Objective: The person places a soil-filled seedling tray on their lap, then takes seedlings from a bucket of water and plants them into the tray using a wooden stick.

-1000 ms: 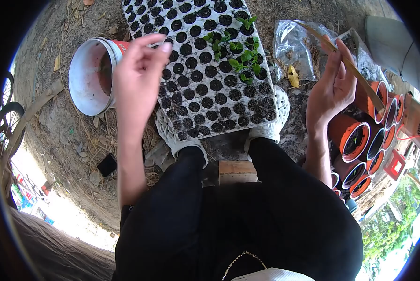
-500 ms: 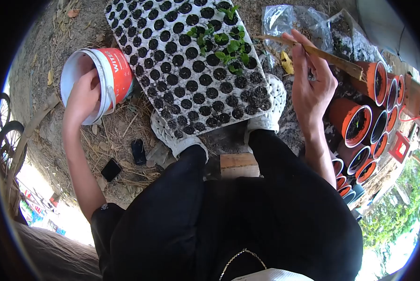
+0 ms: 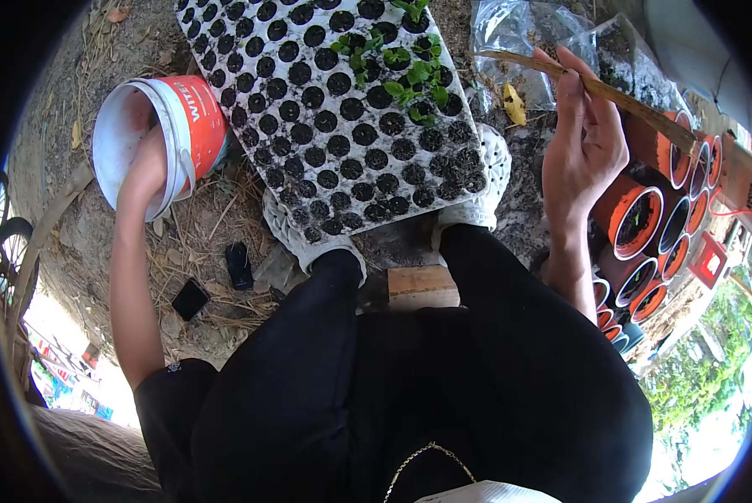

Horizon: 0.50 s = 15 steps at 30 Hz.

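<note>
My left hand [image 3: 147, 161] reaches deep inside a white and red bucket [image 3: 198, 117] that lies tilted with its mouth toward me; the fingers are hidden in it. In my right hand [image 3: 590, 155] a thin flat wooden stick [image 3: 636, 106] is held between thumb and fingers, its narrow end pointing left over the ground. Between the two hands lies a white foam seedling tray [image 3: 355, 220] with many round cells of dark soil. Small green seedlings [image 3: 418, 75] grow in a few cells at its upper right.
Several brown plastic pots [image 3: 636, 220] lie stacked on their sides at the right, beside clear plastic bags [image 3: 531, 50]. A wooden block [image 3: 422, 287] sits between my white shoes [image 3: 495, 172]. A black phone [image 3: 190, 299] and a small dark object [image 3: 239, 267] rest on the ground at left.
My left hand has gone deeper into the bucket, hiding its fingers. My right hand, still holding the stick, has shifted right and slightly down. The view has moved a little.
</note>
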Motion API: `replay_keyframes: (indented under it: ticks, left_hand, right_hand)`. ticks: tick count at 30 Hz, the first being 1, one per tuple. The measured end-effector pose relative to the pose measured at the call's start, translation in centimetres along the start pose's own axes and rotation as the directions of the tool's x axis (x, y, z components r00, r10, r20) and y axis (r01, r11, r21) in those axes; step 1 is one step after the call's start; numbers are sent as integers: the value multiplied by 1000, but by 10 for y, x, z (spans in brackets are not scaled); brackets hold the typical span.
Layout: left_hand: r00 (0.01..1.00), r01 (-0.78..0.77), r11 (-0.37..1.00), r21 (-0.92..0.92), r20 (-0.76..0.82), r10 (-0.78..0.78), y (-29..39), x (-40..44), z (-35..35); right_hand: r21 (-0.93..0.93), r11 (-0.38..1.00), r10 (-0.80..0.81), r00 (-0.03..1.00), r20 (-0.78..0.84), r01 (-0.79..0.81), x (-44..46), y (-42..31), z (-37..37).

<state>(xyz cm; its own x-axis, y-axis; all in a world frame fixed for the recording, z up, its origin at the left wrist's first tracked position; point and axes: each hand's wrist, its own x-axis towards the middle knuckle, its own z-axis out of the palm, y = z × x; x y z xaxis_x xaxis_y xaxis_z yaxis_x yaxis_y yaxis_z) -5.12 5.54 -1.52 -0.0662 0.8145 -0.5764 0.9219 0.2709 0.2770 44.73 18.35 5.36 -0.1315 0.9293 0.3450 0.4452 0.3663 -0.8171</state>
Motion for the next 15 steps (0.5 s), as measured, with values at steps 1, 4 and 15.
replay_keyframes:
  ticks: [1, 4, 15]
  left_hand:
    - [1000, -2, 1000, 1, 1, 2, 1, 1, -2]
    - [1000, -19, 1000, -7, 14, 19, 6, 3, -11]
    - [991, -115, 989, -98, -86, 106, 16, -9, -37]
  right_hand:
    - [-21, 1000, 8, 999, 41, -7, 1, -3, 0]
    - [-104, 993, -50, 994, 99, 60, 12, -5, -2]
    - [30, 917, -391, 882, 263, 398, 79, -61, -15]
